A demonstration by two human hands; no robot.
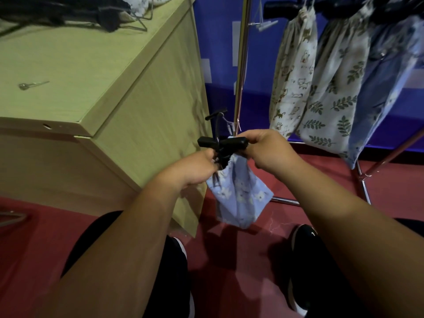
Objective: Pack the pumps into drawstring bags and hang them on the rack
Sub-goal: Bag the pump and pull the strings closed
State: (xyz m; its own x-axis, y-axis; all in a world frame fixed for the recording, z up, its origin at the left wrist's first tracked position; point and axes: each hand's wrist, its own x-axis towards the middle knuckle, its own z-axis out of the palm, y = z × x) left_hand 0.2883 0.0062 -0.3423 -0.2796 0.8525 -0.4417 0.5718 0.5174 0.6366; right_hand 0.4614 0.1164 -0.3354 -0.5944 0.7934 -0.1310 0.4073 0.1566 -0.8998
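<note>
One blue drawstring bag w/ white flower print hangs mid-frame, low, over the red floor, neck gathered tight. Black pump handle, T-shaped, sticks out of the neck, w/ a thin black hose looping up behind it. Left hand pinched shut on the gathered neck/cord; right hand clamped on the right end of the handle. Just left: light wood cabinet, w/ a small metal key on top and black wire hangers at its far edge. Far right: chrome rack carrying 3 hung bags – cat-print bag, leaf-print bag, pale blue bag – touching side by side. Black shoes near bottom.
</note>
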